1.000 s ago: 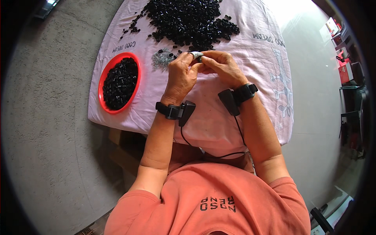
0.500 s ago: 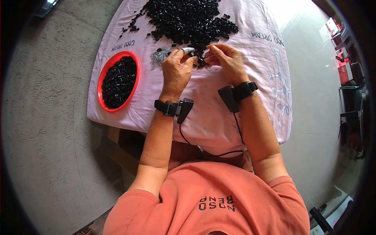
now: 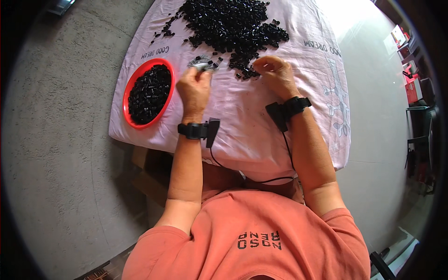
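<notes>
My left hand [image 3: 194, 91] is closed, fingertips pinched at the near edge of a small heap of thin silvery metal pieces [image 3: 199, 61]. What it holds, if anything, is too small to make out. A few loose black pieces [image 3: 214, 65] lie beside that heap. My right hand [image 3: 278, 77] has its fingers curled together at the near right edge of a big pile of small glossy black parts [image 3: 228, 28]; whatever is between them is hidden. Left of my left hand, a red-rimmed round basin [image 3: 173, 79] is filled with similar black parts.
A pale pink printed cloth [image 3: 238, 135] covers the table. Both wrists wear black straps with small devices, and a cable [image 3: 275, 179] runs between them toward my lap. Grey floor [image 3: 60, 140] lies left, with red and dark items [image 3: 413, 91] along the far right.
My left hand has moved left, away from the black pile to the silvery heap. The right hand has shifted slightly right, staying by the pile's near edge.
</notes>
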A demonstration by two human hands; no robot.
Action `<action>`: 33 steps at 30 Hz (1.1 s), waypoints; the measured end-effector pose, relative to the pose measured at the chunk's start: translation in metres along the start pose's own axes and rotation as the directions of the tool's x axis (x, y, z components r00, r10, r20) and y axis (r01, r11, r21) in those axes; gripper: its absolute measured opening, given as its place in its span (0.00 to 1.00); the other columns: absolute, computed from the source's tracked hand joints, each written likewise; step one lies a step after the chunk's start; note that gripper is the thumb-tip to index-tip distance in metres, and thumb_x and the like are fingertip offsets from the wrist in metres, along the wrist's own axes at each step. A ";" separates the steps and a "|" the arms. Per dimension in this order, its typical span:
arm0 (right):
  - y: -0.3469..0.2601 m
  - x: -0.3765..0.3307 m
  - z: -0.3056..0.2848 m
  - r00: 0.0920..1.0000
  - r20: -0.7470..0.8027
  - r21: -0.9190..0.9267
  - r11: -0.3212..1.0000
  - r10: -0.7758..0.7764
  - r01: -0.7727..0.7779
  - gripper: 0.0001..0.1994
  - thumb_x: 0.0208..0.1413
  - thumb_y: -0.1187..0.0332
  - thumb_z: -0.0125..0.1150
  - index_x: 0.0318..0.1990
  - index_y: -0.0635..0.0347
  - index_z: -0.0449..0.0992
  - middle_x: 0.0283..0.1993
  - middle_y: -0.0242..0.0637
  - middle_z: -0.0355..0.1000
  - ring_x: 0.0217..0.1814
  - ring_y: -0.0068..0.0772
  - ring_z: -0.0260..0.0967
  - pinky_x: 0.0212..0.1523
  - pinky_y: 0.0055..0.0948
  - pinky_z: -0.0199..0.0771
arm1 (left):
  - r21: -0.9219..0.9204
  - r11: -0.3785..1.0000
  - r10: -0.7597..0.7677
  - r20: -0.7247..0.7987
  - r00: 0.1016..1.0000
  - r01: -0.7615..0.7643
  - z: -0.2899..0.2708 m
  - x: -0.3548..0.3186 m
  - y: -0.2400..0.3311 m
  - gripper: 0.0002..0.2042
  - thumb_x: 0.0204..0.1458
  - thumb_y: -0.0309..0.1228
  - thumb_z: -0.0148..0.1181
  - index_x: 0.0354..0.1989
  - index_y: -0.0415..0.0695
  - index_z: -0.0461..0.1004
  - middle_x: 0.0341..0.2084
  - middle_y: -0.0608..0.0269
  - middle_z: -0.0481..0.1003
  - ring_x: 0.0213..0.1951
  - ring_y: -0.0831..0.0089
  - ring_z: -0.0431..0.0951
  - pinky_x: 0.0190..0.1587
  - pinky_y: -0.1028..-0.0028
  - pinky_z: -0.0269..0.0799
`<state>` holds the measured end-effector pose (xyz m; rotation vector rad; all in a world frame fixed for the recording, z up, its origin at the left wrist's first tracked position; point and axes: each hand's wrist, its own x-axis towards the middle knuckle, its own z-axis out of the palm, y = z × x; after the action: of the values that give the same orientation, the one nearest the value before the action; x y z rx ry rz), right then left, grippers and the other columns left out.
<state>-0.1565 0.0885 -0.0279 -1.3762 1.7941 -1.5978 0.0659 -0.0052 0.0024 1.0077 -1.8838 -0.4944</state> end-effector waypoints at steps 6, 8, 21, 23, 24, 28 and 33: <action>-0.014 -0.001 -0.002 0.990 0.140 -0.256 0.964 -0.035 0.070 0.07 0.52 0.66 0.68 0.38 0.49 0.85 0.35 0.34 0.77 0.36 0.35 0.74 0.41 0.32 0.74 | 0.295 0.932 -0.132 -0.259 0.957 0.208 -0.066 0.012 -0.054 0.09 0.48 0.28 0.68 0.34 0.36 0.79 0.23 0.56 0.80 0.25 0.71 0.80 0.31 0.69 0.74; -0.016 -0.001 0.000 0.986 0.158 -0.271 0.957 -0.057 0.099 0.08 0.50 0.67 0.68 0.39 0.48 0.86 0.35 0.35 0.77 0.37 0.35 0.74 0.42 0.32 0.74 | 0.411 0.882 -0.133 -0.256 0.957 0.232 -0.080 0.011 -0.071 0.11 0.45 0.27 0.68 0.38 0.38 0.78 0.23 0.56 0.78 0.25 0.60 0.80 0.31 0.63 0.75; -0.019 -0.005 -0.006 0.988 0.141 -0.281 0.955 -0.058 0.096 0.09 0.42 0.73 0.68 0.35 0.54 0.83 0.34 0.37 0.75 0.36 0.36 0.73 0.41 0.32 0.74 | 0.067 0.995 0.069 0.163 0.984 -0.080 0.012 -0.008 0.001 0.05 0.52 0.27 0.63 0.35 0.41 0.81 0.27 0.56 0.81 0.29 0.70 0.82 0.34 0.71 0.76; -0.017 -0.004 -0.004 0.992 0.110 -0.249 0.964 -0.065 0.091 0.09 0.43 0.74 0.67 0.35 0.56 0.83 0.34 0.38 0.75 0.36 0.36 0.74 0.40 0.32 0.74 | 0.085 0.991 0.082 0.230 0.970 -0.103 0.023 -0.007 0.008 0.05 0.50 0.26 0.64 0.34 0.41 0.81 0.27 0.57 0.81 0.29 0.68 0.82 0.34 0.71 0.76; -0.015 -0.003 -0.004 0.993 0.094 -0.234 0.968 -0.068 0.089 0.09 0.43 0.74 0.67 0.35 0.56 0.83 0.34 0.38 0.75 0.36 0.36 0.74 0.40 0.32 0.74 | 0.088 0.990 0.084 0.250 0.965 -0.109 0.029 -0.006 0.012 0.05 0.50 0.26 0.64 0.34 0.41 0.81 0.27 0.57 0.80 0.29 0.67 0.82 0.34 0.70 0.76; -0.008 -0.002 -0.001 0.998 0.030 -0.187 0.980 -0.064 0.068 0.09 0.46 0.74 0.67 0.37 0.58 0.82 0.36 0.35 0.76 0.36 0.30 0.75 0.40 0.30 0.75 | 0.129 0.989 0.028 0.322 0.946 -0.073 0.041 -0.002 0.022 0.06 0.47 0.28 0.66 0.33 0.41 0.82 0.28 0.56 0.80 0.30 0.63 0.82 0.35 0.68 0.76; -0.011 -0.001 0.003 0.998 -0.066 -0.041 0.999 -0.018 0.015 0.05 0.51 0.73 0.66 0.36 0.60 0.81 0.35 0.33 0.77 0.32 0.24 0.77 0.34 0.26 0.76 | 0.120 0.990 0.037 0.316 0.948 -0.079 0.047 -0.004 0.025 0.07 0.43 0.29 0.68 0.30 0.41 0.81 0.27 0.51 0.79 0.30 0.56 0.81 0.36 0.62 0.76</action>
<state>-0.1491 0.0894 -0.0190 -1.3749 1.8672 -1.6422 0.0148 0.0094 -0.0062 1.0002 -2.2477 -0.5259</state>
